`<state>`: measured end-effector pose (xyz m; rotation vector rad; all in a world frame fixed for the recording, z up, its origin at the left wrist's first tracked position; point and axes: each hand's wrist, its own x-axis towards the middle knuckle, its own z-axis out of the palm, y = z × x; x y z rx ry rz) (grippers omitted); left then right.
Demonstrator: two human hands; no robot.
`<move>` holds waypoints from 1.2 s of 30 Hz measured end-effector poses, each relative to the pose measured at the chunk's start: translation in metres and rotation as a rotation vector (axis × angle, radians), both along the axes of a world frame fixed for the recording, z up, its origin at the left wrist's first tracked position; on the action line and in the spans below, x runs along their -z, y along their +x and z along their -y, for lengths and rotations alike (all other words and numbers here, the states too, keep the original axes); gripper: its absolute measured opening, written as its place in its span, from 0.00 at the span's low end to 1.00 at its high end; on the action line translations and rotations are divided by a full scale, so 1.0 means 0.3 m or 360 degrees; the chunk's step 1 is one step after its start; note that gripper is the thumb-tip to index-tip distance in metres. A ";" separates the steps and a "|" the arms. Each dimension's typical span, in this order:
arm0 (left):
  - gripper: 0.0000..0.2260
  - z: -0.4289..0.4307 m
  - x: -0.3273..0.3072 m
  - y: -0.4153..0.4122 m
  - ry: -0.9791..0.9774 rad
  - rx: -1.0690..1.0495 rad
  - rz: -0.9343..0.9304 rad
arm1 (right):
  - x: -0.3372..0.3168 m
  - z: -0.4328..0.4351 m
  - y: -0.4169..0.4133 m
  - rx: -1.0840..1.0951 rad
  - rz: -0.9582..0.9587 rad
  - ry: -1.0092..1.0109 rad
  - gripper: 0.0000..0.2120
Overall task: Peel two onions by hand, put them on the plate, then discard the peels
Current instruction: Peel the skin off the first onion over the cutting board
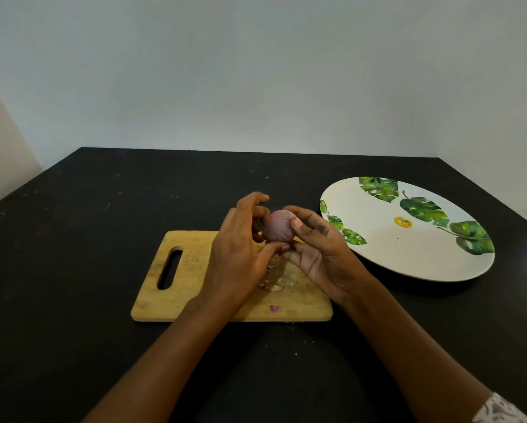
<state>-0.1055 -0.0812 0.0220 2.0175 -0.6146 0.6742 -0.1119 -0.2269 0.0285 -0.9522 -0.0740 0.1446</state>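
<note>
Onion (278, 229), small, round, purple, gripped in left hand (238, 254) and right hand (320, 254) over pale wooden cutting board (192, 257) (peel scraps (274, 285) below). Risk of dropping on sudden skin tear.

The left hand (238, 254) and right hand (320, 257) hide the sides of the onion (279, 228), perhaps also some peel scraps (273, 285); the picture's near right corner cuts off a patterned sleeve (500, 410).

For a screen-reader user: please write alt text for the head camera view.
A person's left hand and right hand hold a reddish onion above a wooden cutting board scattered with peel scraps. A leaf-patterned plate with no onion lies right of it on the dark table.
</note>
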 end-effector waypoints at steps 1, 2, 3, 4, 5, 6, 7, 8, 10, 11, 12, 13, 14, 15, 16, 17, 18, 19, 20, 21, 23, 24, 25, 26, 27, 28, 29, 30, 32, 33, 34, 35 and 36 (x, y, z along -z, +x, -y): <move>0.33 0.001 0.001 -0.001 -0.0003 0.0005 -0.0008 | -0.002 0.000 0.000 -0.0003 0.0000 0.0013 0.19; 0.31 0.003 0.002 -0.003 -0.0010 0.0011 -0.0011 | -0.003 0.000 -0.001 -0.0003 -0.0002 0.0037 0.19; 0.30 0.006 0.003 -0.007 -0.0015 0.0016 -0.0011 | -0.005 0.000 -0.001 -0.0002 -0.0006 0.0067 0.19; 0.29 0.007 0.004 -0.011 -0.0021 0.0017 -0.0008 | -0.007 0.001 -0.002 0.0000 -0.0013 0.0093 0.19; 0.29 0.008 0.004 -0.013 -0.0027 0.0009 -0.0002 | -0.009 0.001 -0.003 0.0002 -0.0020 0.0110 0.20; 0.29 0.007 0.003 -0.013 -0.0037 -0.0004 0.0009 | -0.010 0.000 -0.002 0.0004 -0.0023 0.0118 0.20; 0.30 0.006 0.001 -0.012 -0.0048 -0.0022 0.0024 | -0.010 0.001 -0.002 0.0007 -0.0023 0.0119 0.20; 0.32 0.003 -0.001 -0.010 -0.0058 -0.0039 0.0042 | -0.008 0.000 -0.001 0.0009 -0.0023 0.0116 0.20; 0.35 0.001 -0.005 -0.006 -0.0072 -0.0044 0.0062 | -0.006 0.000 0.000 0.0016 -0.0028 0.0108 0.21; 0.36 0.001 -0.007 -0.006 -0.0068 -0.0034 0.0062 | -0.005 0.000 0.000 0.0013 -0.0029 0.0112 0.20; 0.36 0.001 -0.007 -0.007 -0.0057 -0.0025 0.0061 | -0.004 0.001 -0.001 0.0005 -0.0029 0.0121 0.20; 0.36 0.003 -0.007 -0.008 -0.0042 -0.0021 0.0059 | -0.005 0.002 -0.002 -0.0004 -0.0028 0.0129 0.20; 0.36 0.005 -0.007 -0.009 -0.0028 -0.0021 0.0054 | -0.006 0.002 -0.003 -0.0011 -0.0028 0.0131 0.20; 0.35 0.006 -0.006 -0.010 -0.0019 -0.0019 0.0043 | -0.007 0.003 -0.004 -0.0013 -0.0028 0.0130 0.20; 0.35 0.007 -0.005 -0.011 -0.0014 -0.0011 0.0031 | -0.008 0.004 -0.004 -0.0012 -0.0024 0.0125 0.20; 0.34 0.008 -0.004 -0.013 -0.0010 -0.0002 0.0021 | -0.009 0.006 -0.005 -0.0010 -0.0020 0.0119 0.19; 0.33 0.009 -0.004 -0.016 -0.0009 0.0004 0.0017 | -0.011 0.008 -0.005 -0.0010 -0.0017 0.0111 0.19; 0.32 0.008 -0.004 -0.018 -0.0010 0.0007 0.0020 | -0.013 0.008 -0.005 -0.0009 -0.0015 0.0103 0.20; 0.32 0.006 -0.005 -0.019 -0.0011 0.0008 0.0035 | -0.014 0.009 -0.004 -0.0010 -0.0011 0.0098 0.20; 0.32 0.005 -0.006 -0.019 -0.0014 0.0009 0.0059 | -0.014 0.010 -0.004 -0.0012 -0.0002 0.0097 0.21; 0.32 0.003 -0.009 -0.019 -0.0033 0.0010 0.0116 | -0.012 0.010 -0.002 -0.0009 0.0007 0.0107 0.22; 0.31 0.002 -0.011 -0.018 -0.0051 0.0005 0.0138 | -0.010 0.010 -0.001 -0.0001 0.0006 0.0110 0.23; 0.30 -0.001 -0.014 -0.018 -0.0070 -0.0007 0.0160 | -0.008 0.010 0.000 0.0013 0.0003 0.0110 0.23; 0.29 -0.004 -0.018 -0.018 -0.0091 -0.0025 0.0182 | -0.005 0.010 0.002 0.0029 0.0002 0.0107 0.23; 0.28 -0.009 -0.022 -0.018 -0.0119 -0.0036 0.0197 | -0.001 0.011 0.005 0.0046 0.0003 0.0100 0.23; 0.26 -0.015 -0.027 -0.018 -0.0160 -0.0034 0.0199 | 0.002 0.012 0.007 0.0062 0.0007 0.0085 0.22; 0.25 -0.019 -0.032 -0.018 -0.0206 -0.0027 0.0186 | 0.003 0.012 0.009 0.0079 0.0015 0.0059 0.21; 0.24 -0.022 -0.036 -0.018 -0.0246 -0.0026 0.0161 | 0.004 0.011 0.009 0.0097 0.0025 0.0021 0.20; 0.24 -0.023 -0.046 -0.018 -0.0315 -0.0060 0.0083 | 0.004 0.008 0.008 0.0114 0.0052 -0.0051 0.21; 0.25 -0.021 -0.051 -0.020 -0.0349 -0.0080 0.0035 | 0.003 0.007 0.005 0.0110 0.0066 -0.0071 0.21; 0.25 -0.018 -0.056 -0.021 -0.0386 -0.0092 -0.0018 | 0.004 0.007 0.003 0.0098 0.0077 -0.0077 0.21; 0.25 -0.017 -0.062 -0.022 -0.0423 -0.0090 -0.0080 | 0.006 0.009 0.003 0.0081 0.0082 -0.0069 0.22; 0.24 -0.017 -0.065 -0.020 -0.0453 -0.0076 -0.0150 | 0.007 0.010 0.003 0.0064 0.0082 -0.0054 0.21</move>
